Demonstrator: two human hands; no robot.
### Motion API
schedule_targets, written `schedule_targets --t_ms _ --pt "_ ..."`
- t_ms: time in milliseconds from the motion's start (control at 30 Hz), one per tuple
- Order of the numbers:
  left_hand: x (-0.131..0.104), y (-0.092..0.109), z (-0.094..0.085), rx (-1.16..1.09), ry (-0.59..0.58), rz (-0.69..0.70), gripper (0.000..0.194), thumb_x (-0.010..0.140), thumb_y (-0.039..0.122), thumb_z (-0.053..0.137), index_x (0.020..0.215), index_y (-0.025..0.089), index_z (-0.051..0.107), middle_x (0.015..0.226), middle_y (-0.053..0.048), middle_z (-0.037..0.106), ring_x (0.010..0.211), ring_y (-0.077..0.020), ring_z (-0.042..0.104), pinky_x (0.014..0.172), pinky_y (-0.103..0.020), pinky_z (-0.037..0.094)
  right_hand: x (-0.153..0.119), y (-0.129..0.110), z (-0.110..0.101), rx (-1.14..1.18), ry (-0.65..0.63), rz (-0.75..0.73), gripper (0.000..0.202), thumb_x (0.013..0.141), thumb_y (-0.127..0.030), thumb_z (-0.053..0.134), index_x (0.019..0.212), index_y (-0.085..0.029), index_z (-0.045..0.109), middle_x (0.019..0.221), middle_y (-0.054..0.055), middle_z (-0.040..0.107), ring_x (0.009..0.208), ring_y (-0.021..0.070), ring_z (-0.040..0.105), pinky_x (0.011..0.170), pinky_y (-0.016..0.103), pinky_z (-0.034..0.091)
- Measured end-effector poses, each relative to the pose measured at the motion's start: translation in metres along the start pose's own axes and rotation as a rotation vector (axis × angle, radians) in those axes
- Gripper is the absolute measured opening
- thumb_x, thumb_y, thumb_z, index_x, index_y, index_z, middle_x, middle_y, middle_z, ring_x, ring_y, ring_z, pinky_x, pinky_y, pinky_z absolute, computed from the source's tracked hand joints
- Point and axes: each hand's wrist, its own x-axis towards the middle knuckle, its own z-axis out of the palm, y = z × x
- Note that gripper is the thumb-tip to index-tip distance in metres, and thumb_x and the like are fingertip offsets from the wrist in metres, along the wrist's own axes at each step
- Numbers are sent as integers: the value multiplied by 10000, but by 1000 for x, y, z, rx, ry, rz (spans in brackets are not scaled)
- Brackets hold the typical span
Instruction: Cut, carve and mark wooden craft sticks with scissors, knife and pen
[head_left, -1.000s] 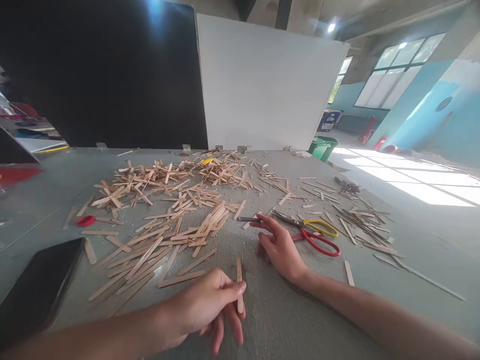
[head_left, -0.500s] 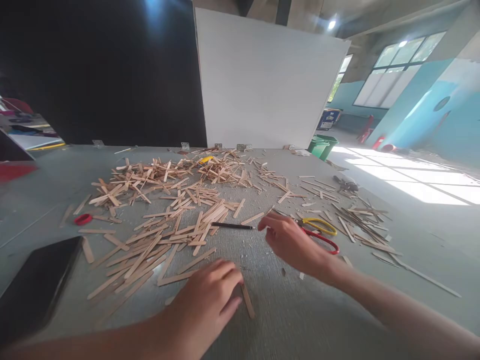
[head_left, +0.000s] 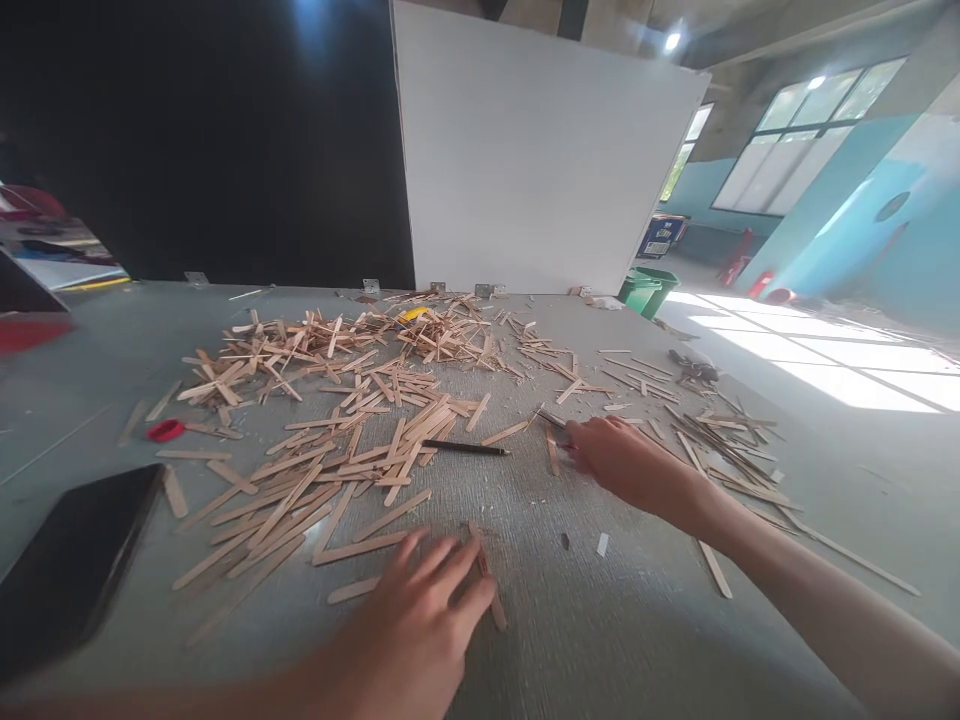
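My left hand lies flat on the grey table at the near edge, fingers spread. Its fingertips rest on a short wooden stick. My right hand reaches forward to the right of centre, knuckles up, fingers curled down over the scissors. Only the dark blade tip pokes out to the left of the hand; the handles are hidden under it. A thin black pencil lies on the table to the left of my right hand.
Heaps of flat wooden sticks cover the middle and back of the table, with thin offcuts on the right. A black phone lies near left, a red ring beyond it. Black and white boards stand behind.
My right hand let go of the black pencil and moved right onto the scissors. My left hand laid the stick down and flattened over it.
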Motion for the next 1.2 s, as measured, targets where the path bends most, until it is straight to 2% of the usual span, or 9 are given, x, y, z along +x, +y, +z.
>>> schedule_targets --t_ms 100,200,333,433,567,700,1000,1133,1200 --pt "-1 -1 3 39 -14 33 319 988 223 566 1250 221 747 1472 -155 688 1304 -399 674 1032 -699 551 1 4 0 56 42 61 328 922 -40 512 667 -245 514 683 59 562 519 162 445 518 326 307" --pt "-1 -3 10 78 7 82 370 981 220 563 1315 211 721 1443 -166 705 1300 -404 674 1028 -682 562 9 2 0 159 96 167 209 1025 -151 400 880 -231 528 625 10 527 441 152 365 467 315 243" --pt "-2 -4 21 149 99 120 380 1012 180 490 1320 192 713 1397 -171 726 1267 -386 683 1027 -645 562 21 -8 4 322 218 291 252 1127 -276 206 1115 -221 452 679 -3 612 558 185 544 545 285 372" --pt "-3 -4 28 212 167 157 414 1029 134 448 1368 177 682 1384 -171 727 1276 -355 667 1055 -595 541 25 -13 10 400 253 355 301 1144 -357 232 1232 -218 484 752 18 679 678 216 638 630 302 435" --pt "-4 -5 31 255 209 193 425 1015 123 464 1387 161 665 1389 -169 714 1312 -344 626 1105 -563 492 24 -14 20 477 161 335 289 1085 -268 387 1266 -205 604 955 84 762 834 237 711 698 311 485" --pt "-5 -6 32 263 224 210 410 1020 123 466 1373 151 671 1386 -180 711 1323 -343 614 1125 -556 469 23 -11 22 505 64 301 346 1047 -191 405 1294 -167 645 983 108 764 856 244 712 738 328 509" --pt "-7 -7 45 277 329 234 368 1036 155 494 1351 137 683 1351 -200 725 1294 -355 632 1130 -548 457 14 -36 12 537 -108 152 493 1039 -132 378 1518 -111 494 1237 170 704 1037 247 699 928 411 565" --pt "-6 -5 40 375 287 259 386 1058 182 478 1390 102 657 1362 -220 725 1281 -384 655 1085 -544 481 6 -57 1 592 -173 62 586 1017 -71 411 1595 -166 412 1322 149 694 1079 217 704 984 393 575" --pt "-6 -3 36 420 284 272 386 1075 197 456 1385 89 658 1353 -222 733 1256 -390 676 1071 -541 480 5 -63 -3 625 -166 14 566 1014 -44 413 1555 -201 461 1335 129 690 1154 210 691 1010 383 572"
